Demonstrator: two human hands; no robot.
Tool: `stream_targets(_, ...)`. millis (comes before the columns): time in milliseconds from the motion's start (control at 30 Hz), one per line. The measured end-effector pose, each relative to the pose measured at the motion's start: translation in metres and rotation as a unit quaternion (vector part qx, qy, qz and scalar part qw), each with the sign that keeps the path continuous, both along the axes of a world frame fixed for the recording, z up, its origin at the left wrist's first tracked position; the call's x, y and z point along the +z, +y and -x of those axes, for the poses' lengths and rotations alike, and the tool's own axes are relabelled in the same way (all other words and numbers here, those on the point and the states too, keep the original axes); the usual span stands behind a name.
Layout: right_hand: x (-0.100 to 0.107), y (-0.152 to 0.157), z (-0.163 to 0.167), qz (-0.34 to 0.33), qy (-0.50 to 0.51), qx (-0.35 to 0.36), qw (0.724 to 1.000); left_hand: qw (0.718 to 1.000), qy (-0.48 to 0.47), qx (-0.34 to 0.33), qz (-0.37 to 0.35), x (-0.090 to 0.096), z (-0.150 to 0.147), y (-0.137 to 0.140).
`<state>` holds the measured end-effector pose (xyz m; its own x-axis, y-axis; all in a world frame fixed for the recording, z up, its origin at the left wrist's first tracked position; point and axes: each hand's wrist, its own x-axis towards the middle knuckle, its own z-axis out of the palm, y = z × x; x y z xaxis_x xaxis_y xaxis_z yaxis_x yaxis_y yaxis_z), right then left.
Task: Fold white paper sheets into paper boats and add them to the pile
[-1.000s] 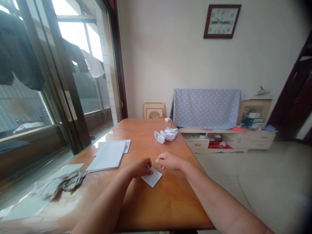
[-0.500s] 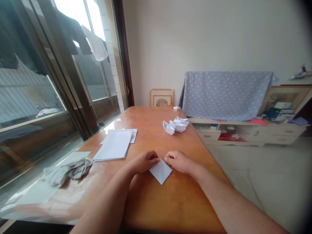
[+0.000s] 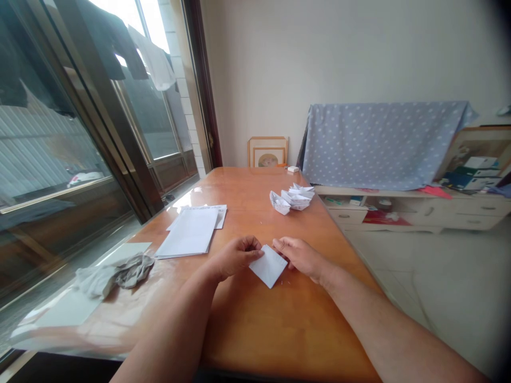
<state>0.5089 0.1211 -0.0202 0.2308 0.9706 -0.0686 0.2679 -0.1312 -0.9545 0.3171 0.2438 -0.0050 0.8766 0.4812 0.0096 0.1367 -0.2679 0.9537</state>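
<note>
A small square of folded white paper (image 3: 268, 268) is turned cornerwise between my hands, above the wooden table. My left hand (image 3: 242, 256) pinches its upper left edge, thumb on top and fingers curled behind. At the upper right edge, my right hand (image 3: 300, 259) has its index finger stretched along the paper and other fingers curled by the right corner, partly hidden by it. Farther up the table stand several folded paper boats (image 3: 293, 199), bunched together near the right edge.
A stack of white sheets (image 3: 189, 231) lies left of my hands. Nearer the left edge is a crumpled grey cloth (image 3: 133, 270) on a pale sheet. A small white box (image 3: 293, 169) sits at the table's (image 3: 247, 330) far end. Beyond the right edge stands a low white cabinet (image 3: 423, 213).
The folded paper has been raised slightly and turned a little. My right fingers have moved from its top corner down along the right edge. The view has tilted down slightly.
</note>
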Motion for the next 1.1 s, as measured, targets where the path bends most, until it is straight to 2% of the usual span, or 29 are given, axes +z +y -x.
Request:
stream_targets(100, 0.004, -0.001, 0.001, 0.013, 0.032, -0.005, 0.999, 0.997, -0.057, 0.014, -0.043, 0.002, -0.002, 0.000)
stream_targets(267, 0.004, 0.001, 0.001, -0.021, 0.076, 0.011, 0.997, 0.967, -0.072, 0.061, -0.235, 0.007, -0.003, -0.003)
stream_targets(333, 0.004, 0.002, 0.000, -0.043, 0.063, 0.007, 0.997, 0.958, -0.065, 0.057, -0.273, 0.010, -0.003, -0.007)
stream_targets(433, 0.006, 0.000, 0.000, -0.073, 0.004, -0.003, 0.997, 0.956, -0.070, 0.061, -0.277, 0.014, -0.002, -0.011)
stream_targets(533, 0.009, -0.002, 0.002, -0.142, -0.084, -0.010, 0.986, 0.949, -0.092, 0.107, -0.280, 0.015, 0.000, -0.012)
stream_targets(633, 0.008, -0.003, 0.004, -0.219, -0.208, -0.028, 0.953, 0.929, -0.077, 0.156, -0.326, 0.013, 0.001, -0.008)
stream_targets(700, 0.006, -0.004, 0.005, -0.235, -0.299, -0.033, 0.924, 0.913, -0.052, 0.160, -0.371, 0.011, 0.001, -0.006)
stream_targets(800, 0.005, -0.006, 0.005, -0.206, -0.405, -0.003, 0.891, 0.905, -0.001, 0.113, -0.410, 0.005, 0.000, -0.005)
stream_targets(900, 0.009, -0.010, 0.006, -0.156, -0.464, 0.056, 0.870, 0.920, 0.070, 0.034, -0.383, -0.003, -0.003, -0.006)
stream_targets(967, 0.012, -0.013, 0.007, -0.127, -0.486, 0.082, 0.861, 0.928, 0.102, 0.006, -0.359, -0.008, -0.006, -0.007)
stream_targets(1100, 0.011, -0.016, 0.006, -0.075, -0.499, 0.090, 0.858, 0.932, 0.124, -0.001, -0.342, -0.012, -0.007, -0.007)
